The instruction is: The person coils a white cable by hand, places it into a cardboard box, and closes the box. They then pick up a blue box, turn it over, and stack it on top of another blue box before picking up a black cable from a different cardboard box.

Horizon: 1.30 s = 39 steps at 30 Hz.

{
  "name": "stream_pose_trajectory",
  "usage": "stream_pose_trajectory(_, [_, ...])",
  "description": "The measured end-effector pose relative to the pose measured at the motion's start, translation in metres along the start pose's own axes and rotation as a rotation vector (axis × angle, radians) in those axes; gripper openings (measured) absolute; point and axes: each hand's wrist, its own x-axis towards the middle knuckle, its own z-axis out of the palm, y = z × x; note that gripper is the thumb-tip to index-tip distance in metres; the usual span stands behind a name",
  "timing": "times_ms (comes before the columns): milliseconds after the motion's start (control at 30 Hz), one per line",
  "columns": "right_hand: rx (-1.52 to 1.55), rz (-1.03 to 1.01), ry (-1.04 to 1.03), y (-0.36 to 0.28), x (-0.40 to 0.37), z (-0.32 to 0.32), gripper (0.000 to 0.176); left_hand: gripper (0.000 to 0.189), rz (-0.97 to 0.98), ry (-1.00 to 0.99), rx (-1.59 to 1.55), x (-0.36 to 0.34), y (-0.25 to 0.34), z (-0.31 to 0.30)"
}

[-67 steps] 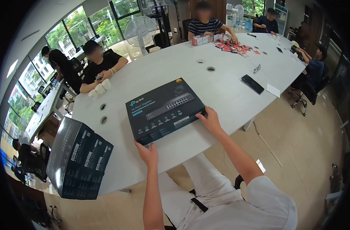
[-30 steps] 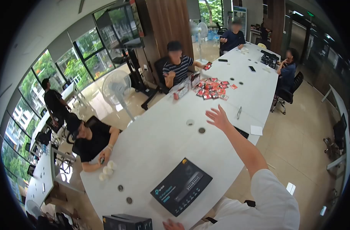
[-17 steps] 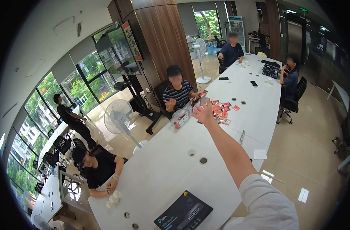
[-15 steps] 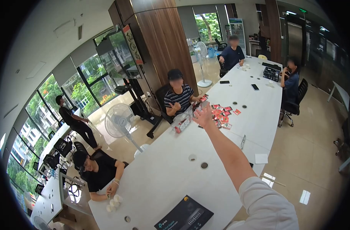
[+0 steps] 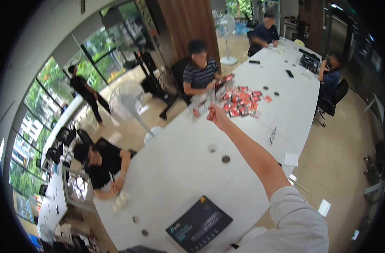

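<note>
My right hand [image 5: 217,117] is held out over the long white table [image 5: 179,168], its arm in a white sleeve. The fingers are curled in, and nothing shows in them. Just beyond it lies a heap of small red and black packets [image 5: 243,102]. A clear plastic bag with red print [image 5: 197,110] is beside it on the left, partly blurred. My left hand is out of view. Nearest to me on the table is a flat black TP-Link box [image 5: 199,223] with a switch pictured on it.
Across the table, a person in a striped shirt [image 5: 199,76] handles packets. A person in black [image 5: 104,164] holds a pen beside pale round objects [image 5: 120,201]. Two more people sit at the far end. A phone [image 5: 289,74] and a white fan [image 5: 129,101] are farther off.
My right hand has gone from spread fingers to curled ones and no longer covers part of the packet heap. The view has tilted downward. The person in black now has a pen raised.
</note>
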Motion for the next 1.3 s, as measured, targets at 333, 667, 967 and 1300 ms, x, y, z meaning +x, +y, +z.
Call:
stream_pose_trajectory(333, [-0.913,0.152,0.437,0.280,-0.304,-0.107,0.031,0.059,0.146,-0.004,-0.170,-0.025,-0.087,0.002])
stream_pose_trajectory(667, [-1.055,-0.245,0.401,0.265,-0.457,0.021,0.027,0.039,0.579,-0.320,-0.204,-0.026,-0.206,0.003])
stream_pose_trajectory(967, [-1.226,-0.451,-0.461,0.308,-0.593,0.148,0.020,0.049,0.390,-0.532,-0.295,-0.039,-0.295,0.028])
stream_pose_trajectory(1300, [-1.110,-0.247,-0.668,0.374,-0.577,0.249,0.019,0.050,0.471,-0.377,-0.612,-0.051,-0.341,0.090])
